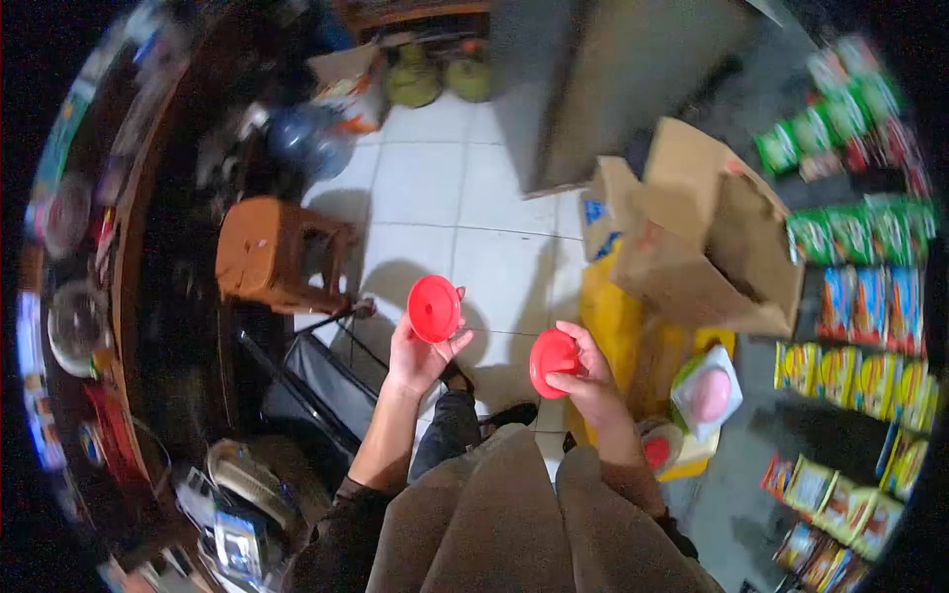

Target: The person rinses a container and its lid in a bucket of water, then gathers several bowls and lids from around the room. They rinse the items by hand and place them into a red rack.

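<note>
My left hand [417, 364] grips a small red round plastic piece [433, 308] like a shallow dish, its hollow side towards me with a small dark spot near the middle. In my right hand [591, 378] is a second red round plastic piece [554, 358], resembling a lid; my thumb lies across its face. The two pieces are held apart, in front of my body and above the tiled floor. Below my right forearm stands a tub with something red inside [656, 453], beside a pink item in white wrapping [710, 393].
An open cardboard box [682, 232] rests on a yellow surface [605, 336] at the right. Rows of hanging packets [852, 232] line the far right. To the left are an orange plastic stool [259, 255] and dark shelving. Green gas cylinders [411, 79] stand at the back.
</note>
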The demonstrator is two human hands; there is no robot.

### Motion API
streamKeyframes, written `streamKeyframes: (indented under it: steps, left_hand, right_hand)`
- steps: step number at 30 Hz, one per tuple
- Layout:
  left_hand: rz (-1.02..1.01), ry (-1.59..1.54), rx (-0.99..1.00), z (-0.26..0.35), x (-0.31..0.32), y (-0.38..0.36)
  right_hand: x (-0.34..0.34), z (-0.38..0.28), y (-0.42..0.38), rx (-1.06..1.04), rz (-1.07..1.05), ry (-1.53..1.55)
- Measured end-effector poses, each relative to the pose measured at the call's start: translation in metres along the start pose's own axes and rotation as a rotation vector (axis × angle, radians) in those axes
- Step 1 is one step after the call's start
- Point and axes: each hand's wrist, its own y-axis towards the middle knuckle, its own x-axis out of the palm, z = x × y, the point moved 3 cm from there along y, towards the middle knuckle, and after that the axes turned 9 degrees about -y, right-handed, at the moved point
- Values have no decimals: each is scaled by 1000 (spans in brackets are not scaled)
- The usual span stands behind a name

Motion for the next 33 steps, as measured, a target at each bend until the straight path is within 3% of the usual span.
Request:
streamKeyframes:
  steps: [6,11,13,15,17,20,22,23,24,28,33]
  left_hand:
    - [39,-322,239,85,-35,-55]
    - [50,-361,400,148,-49,-99]
    - [159,-345,500,171,-53,-118]
    - [22,-485,566,195,-61,-129]
    - [103,-559,644,215,-69,-137]
    - [62,-593,771,245,-84,-139]
    - [310,-367,868,257,-83,-140]
    - [442,-252,901,261,-83,-141]
    - [373,-297,913,262,-95,-137]
    - [449,-369,981,274,-96,-125]
    - [557,-468,1180,289,-93,-115]
  right_hand:
    - [106,10,65,183,-144,287]
    - [169,7,117,301,-350,79]
    - [195,7,139,376,-479,97]
    - [222,6,163,421,-498,24]
    - [240,20,184,691,-740,500]
    - [285,20,214,719,-679,349]
    - [310,19,224,755,-673,314]
    - [327,12,230,671,-670,166]
    - [340,8,238,578,-674,22]
    - [368,4,284,583,-877,-231]
    - [408,0,355,695,-1021,-224]
